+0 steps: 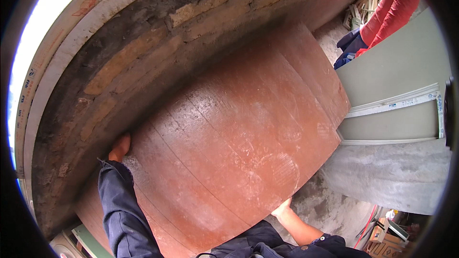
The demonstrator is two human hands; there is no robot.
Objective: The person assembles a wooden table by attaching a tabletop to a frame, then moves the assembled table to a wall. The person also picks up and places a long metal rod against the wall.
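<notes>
One board (248,124): left hand (120,147) near nine o'clock, grip unclear; right hand (282,208) clamped on the five-o'clock edge; floor (334,205) opens at four.

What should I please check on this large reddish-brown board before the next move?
1. Left hand at the board's edge: ok, though its fingers are mostly hidden.
2. Right hand at the near edge: ok, though its full hold is hidden.
3. Room between left hand and brick wall: not ok, it looks tight.
4. Board clear of the grey-green panel on the right: cannot tell whether they touch.
5. Hands of the other person in red: cannot tell, they are out of sight.
</notes>
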